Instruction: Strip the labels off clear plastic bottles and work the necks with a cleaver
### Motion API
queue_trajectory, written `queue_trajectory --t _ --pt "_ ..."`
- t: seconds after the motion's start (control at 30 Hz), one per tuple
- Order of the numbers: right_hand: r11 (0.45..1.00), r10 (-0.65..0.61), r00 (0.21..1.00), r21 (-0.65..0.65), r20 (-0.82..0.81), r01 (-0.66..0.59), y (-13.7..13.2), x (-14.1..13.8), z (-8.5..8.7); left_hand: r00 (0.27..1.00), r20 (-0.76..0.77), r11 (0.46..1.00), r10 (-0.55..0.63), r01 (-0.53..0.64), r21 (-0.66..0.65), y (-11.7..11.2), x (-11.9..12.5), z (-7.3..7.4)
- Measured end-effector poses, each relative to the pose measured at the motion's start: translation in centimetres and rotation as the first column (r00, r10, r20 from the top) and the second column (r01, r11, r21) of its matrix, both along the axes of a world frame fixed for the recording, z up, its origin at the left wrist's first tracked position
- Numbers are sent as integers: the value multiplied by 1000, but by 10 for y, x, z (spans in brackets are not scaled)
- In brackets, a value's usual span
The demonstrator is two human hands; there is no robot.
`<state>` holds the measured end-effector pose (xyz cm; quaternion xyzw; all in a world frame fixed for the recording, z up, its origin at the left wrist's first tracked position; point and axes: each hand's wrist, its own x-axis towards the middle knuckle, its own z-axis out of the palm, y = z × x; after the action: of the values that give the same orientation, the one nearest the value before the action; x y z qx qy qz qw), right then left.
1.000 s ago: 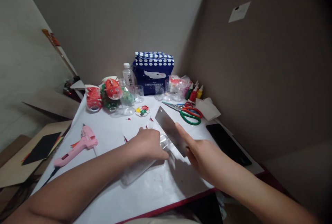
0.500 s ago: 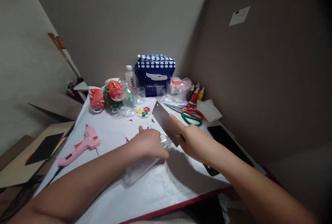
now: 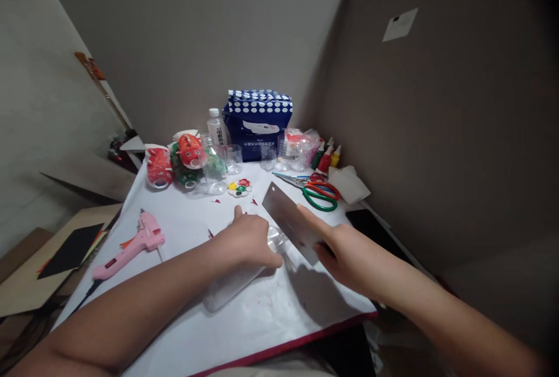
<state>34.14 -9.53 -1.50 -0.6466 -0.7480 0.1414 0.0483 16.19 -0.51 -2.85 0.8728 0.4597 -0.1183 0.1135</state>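
Note:
A clear plastic bottle (image 3: 231, 286) lies on its side on the white table (image 3: 187, 319). My left hand (image 3: 248, 240) presses down on its upper part, fingers wrapped over it. My right hand (image 3: 345, 254) grips a steel cleaver (image 3: 286, 219), with the forefinger laid along the blade's back. The blade's edge rests against the bottle just beyond my left fingers, near the bottle's neck end (image 3: 276, 243).
A pink glue gun (image 3: 131, 246) lies at the left. Painted bottle fish (image 3: 174, 161), clear cups, a paint palette (image 3: 240, 187) and a blue dotted pack (image 3: 257, 123) stand at the back. Scissors (image 3: 318, 190), paint bottles (image 3: 325, 155), tissue and a black phone (image 3: 378, 231) lie right.
The cleaver slid forward and then back across the bottle, a sawing stroke. My left hand stayed on the bottle.

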Motion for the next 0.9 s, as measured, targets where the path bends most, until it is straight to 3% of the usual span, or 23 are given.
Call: queue_trajectory --t 0.1,0.2,0.37,0.5,0.6,0.7,0.8,0.9 --pt "996 9 999 85 -41 -5 22 -12 -1 1000 -19 1000 2 -1 8 0 0 -2" --pt "997 15 1000 81 6 -15 24 -20 -1 1000 -5 1000 9 -9 -23 1 -2 -5" --pt "996 51 984 -78 172 -38 -10 -10 -2 1000 14 999 0 0 -51 5 -5 -8" --pt "993 49 980 -117 193 -27 -29 2 4 1000 28 998 -3 5 -69 10 -6 -12" --pt "993 48 974 -114 219 -24 -19 -3 11 1000 24 997 1 1 -77 13 -5 -14" --pt "998 69 982 -23 174 -66 7 -15 13 1000 5 998 -3 3 -55 12 -4 -13" --pt "993 71 993 86 95 -79 28 -24 8 1000 -7 997 21 -21 -72 11 -4 -12" --pt "994 44 999 101 19 -45 27 -22 0 998 35 994 49 -45 -101 12 -7 -16"
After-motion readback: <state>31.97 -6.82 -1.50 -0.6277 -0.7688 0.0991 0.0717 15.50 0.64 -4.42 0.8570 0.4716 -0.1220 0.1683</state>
